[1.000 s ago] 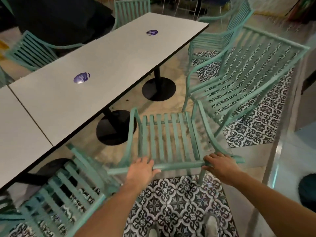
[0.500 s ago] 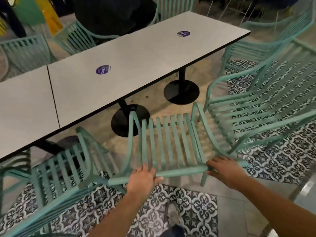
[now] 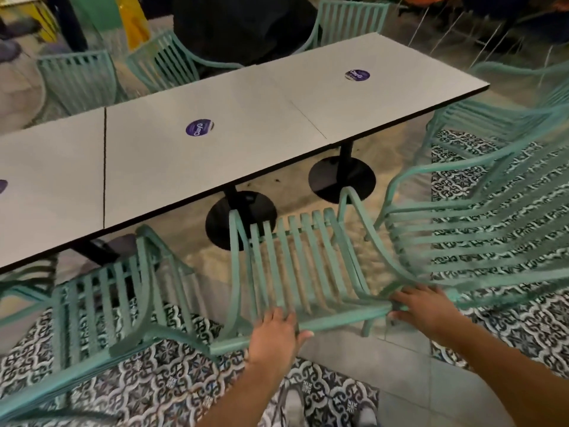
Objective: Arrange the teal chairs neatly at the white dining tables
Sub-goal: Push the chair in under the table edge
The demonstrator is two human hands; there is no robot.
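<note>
Both hands, left point(image 3: 275, 329) and right point(image 3: 426, 306), grip the top rail of the teal chair point(image 3: 295, 266) ahead of them (facing the tabletop point(image 3: 215, 155)); rigid, probably light, best held there.

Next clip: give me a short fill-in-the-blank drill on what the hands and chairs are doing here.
1. Both hands, left hand and right hand, grip the top rail of the ___ chair's backrest.
2. The round stickers on the white tables are ___ in colour.
3. Each table stands on a round ___ pedestal base.

Missing words: teal; purple; black
</note>
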